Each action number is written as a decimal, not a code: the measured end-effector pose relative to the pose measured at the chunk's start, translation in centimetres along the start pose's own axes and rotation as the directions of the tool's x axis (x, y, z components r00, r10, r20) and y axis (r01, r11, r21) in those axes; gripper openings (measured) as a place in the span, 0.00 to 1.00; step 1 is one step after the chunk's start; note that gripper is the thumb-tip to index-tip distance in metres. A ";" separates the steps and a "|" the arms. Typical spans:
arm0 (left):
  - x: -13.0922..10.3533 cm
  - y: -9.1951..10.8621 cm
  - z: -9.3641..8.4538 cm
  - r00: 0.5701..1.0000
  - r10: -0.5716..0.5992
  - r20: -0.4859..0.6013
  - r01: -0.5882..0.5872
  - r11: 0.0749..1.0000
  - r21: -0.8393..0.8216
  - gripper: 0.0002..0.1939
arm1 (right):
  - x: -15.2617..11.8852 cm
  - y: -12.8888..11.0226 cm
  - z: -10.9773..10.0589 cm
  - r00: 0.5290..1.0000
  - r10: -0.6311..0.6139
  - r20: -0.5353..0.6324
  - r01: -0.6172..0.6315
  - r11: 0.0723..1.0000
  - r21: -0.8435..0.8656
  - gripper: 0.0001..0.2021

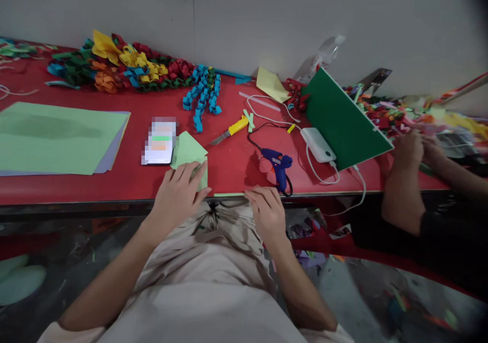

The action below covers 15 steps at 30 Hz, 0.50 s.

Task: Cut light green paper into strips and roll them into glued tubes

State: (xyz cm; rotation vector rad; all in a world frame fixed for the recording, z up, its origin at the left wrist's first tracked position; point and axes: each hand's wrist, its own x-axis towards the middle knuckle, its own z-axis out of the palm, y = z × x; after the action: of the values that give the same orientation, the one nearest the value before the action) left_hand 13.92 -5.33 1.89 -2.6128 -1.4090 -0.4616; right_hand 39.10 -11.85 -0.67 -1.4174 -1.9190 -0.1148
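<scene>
My left hand (181,188) lies with fingers stretched over light green paper pieces (189,146) near the table's front edge, its thumb held apart. Right at that edge, a thin light green paper strip (229,195) reaches toward my right hand (268,208), whose fingertips are pressed together on its end. A blue glue gun (278,166) lies just beyond my right hand, with a small light glowing on it. Farther off rests a yellow utility knife (232,131), blade out, beside crossed green strips (248,120). A phone (160,142) with a lit screen lies left of the paper pieces.
Large green and lilac sheets (57,137) lie on the red table (141,99) at left. Colourful paper chains (125,63) line the wall. A green board (339,122) leans behind a white power bank (318,145) with cables. Another person's hands (407,147) work at right.
</scene>
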 end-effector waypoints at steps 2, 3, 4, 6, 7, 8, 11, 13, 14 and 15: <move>-0.2 -0.1 0.2 1.000 0.017 -0.014 -0.018 0.999 -0.051 0.30 | 0.9 -0.4 -0.9 0.996 -0.007 -0.085 0.004 0.999 -0.041 0.11; -0.3 -0.1 0.4 0.999 0.035 -0.020 -0.036 0.997 -0.072 0.30 | 2.0 -0.6 -1.3 0.993 -0.001 -0.119 -0.009 0.997 -0.079 0.11; -0.3 -0.1 0.4 0.998 0.056 -0.025 -0.058 0.994 -0.090 0.30 | 3.4 -0.7 -1.6 0.989 0.013 -0.147 -0.032 0.991 -0.128 0.11; -0.3 -0.1 0.5 0.994 0.106 -0.035 -0.110 0.986 -0.124 0.28 | 7.2 -0.4 -1.7 0.987 0.070 -0.144 -0.101 0.970 -0.220 0.14; -0.3 -0.2 0.3 0.991 0.122 -0.050 -0.128 0.982 -0.142 0.27 | 9.3 -0.1 -1.5 0.984 0.097 -0.147 -0.132 0.958 -0.255 0.15; -0.4 -0.4 0.2 0.990 0.122 -0.070 -0.132 0.979 -0.157 0.27 | 11.4 0.3 -1.2 0.982 0.116 -0.150 -0.156 0.945 -0.287 0.17; -1.1 -1.9 -0.6 0.985 -0.032 -0.171 0.005 0.987 -0.158 0.24 | 16.1 1.1 0.2 0.981 0.131 -0.145 -0.176 0.913 -0.369 0.21; -2.1 -3.8 -1.1 0.942 -0.207 -0.264 0.176 0.975 -0.139 0.22 | 17.0 0.3 1.2 0.983 0.124 -0.132 -0.167 0.901 -0.400 0.23; -2.7 -4.8 -1.3 0.913 -0.275 -0.301 0.247 0.960 -0.128 0.20 | 16.7 -0.5 1.6 0.987 0.113 -0.113 -0.149 0.906 -0.396 0.22; -3.3 -5.8 -1.4 0.887 -0.322 -0.331 0.300 0.947 -0.116 0.19 | 16.1 -1.5 2.0 0.992 0.097 -0.086 -0.122 0.919 -0.375 0.20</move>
State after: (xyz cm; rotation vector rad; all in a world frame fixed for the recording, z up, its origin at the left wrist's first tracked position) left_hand 7.11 -5.11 1.94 -2.1986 -1.7067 -0.9656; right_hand 34.87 1.28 8.00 -1.7470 -1.8228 -0.4986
